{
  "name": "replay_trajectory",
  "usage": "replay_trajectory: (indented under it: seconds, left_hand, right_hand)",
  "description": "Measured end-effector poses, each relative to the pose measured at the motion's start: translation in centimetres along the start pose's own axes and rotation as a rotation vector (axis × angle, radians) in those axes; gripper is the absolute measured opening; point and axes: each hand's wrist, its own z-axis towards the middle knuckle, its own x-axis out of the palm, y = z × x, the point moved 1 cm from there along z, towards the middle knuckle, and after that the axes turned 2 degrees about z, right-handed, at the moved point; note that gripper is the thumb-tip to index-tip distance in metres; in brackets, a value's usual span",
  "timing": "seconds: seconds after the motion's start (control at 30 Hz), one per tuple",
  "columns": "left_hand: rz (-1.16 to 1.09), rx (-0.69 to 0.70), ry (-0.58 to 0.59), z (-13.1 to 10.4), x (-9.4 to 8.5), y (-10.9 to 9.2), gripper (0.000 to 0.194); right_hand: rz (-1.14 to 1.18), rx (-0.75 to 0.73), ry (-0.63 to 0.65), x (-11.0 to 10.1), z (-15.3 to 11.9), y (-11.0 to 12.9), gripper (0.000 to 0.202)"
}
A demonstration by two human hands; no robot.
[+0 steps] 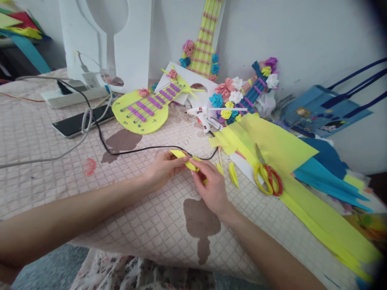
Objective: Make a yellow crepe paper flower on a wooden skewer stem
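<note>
The step in hand looks like shaping a small piece by hand: the left hand (165,168) and the right hand (213,188) meet near the centre of the frame, over the table (145,225) with its quilted cover. Between them is the yellow paper strip (178,154), held slantwise, its upper-left end jutting past the left thumb. The left fingers pinch it from one side, and the right fingers pinch it near its lower-right end, thumb and index close together. The fingertips overlap the paper and hide much of its underside, so whether it is being folded, rolled or pulled cannot be told for certain.

As a judgement, the next move calls for light, even pressure from both hands, since the paper seems thin enough to crease or tear if tugged.

Just right of the right hand lies a small folded yellow piece (233,175). Farther right, the scissors (268,179) rest on the long yellow paper (282,147), red and yellow handles toward the person. The white glue gun (204,121) lies above the hands, near the upper middle of the frame, apart from both. The yellow guitar-shaped piece (157,119), with purple bars across it, lies to the glue gun's left.
</note>
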Motion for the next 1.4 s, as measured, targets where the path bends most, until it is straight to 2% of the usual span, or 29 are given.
replay_trajectory:
  seconds: [0.13,0.33,0.5,0.6,0.73,0.87,1.17,1.27,1.33,1.4]
  left_hand:
    - [0.004,0.015,0.007,0.0,0.0,0.0,0.016]
    - [0.049,0.009,-0.011,0.1,-0.3,0.3,0.017]
    - [0.127,0.052,-0.063,0.1,-0.5,0.0,0.033]
    - [0.278,0.156,-0.048,0.1,-0.5,-0.7,0.042]
    - [0.555,0.283,0.004,0.1,-0.6,-1.5,0.028]
    - [0.685,0.298,-0.003,0.1,-0.8,-1.6,0.021]
    - [0.612,0.256,0.009,0.3,-1.0,-1.7,0.022]
    - [0.552,0.244,-0.026,0.3,-1.0,-1.8,0.029]
    - [0.428,0.182,-0.042,0.3,-0.8,-1.5,0.040]
    - [0.266,0.066,-0.016,0.3,-0.6,-1.0,0.040]
  right_hand:
    - [-0.005,0.029,-0.014,0.0,0.0,0.1,0.033]
    - [-0.004,-0.009,-0.038,-0.2,0.2,0.3,0.028]
    - [0.017,0.030,-0.051,-0.3,0.1,0.3,0.027]
    - [0.040,0.059,-0.057,-0.5,0.1,0.2,0.027]
    - [0.047,0.083,-0.066,-0.8,0.0,0.2,0.027]
    - [0.056,0.084,-0.064,-1.0,-0.1,0.2,0.026]
    - [0.124,0.191,-0.032,-0.9,-0.2,-0.2,0.026]
    - [0.175,0.250,-0.027,-0.7,-0.3,-0.3,0.026]
    - [0.229,0.285,-0.040,-0.7,-0.2,-0.3,0.025]
    - [0.292,0.313,-0.049,-0.6,-0.1,-0.2,0.024]
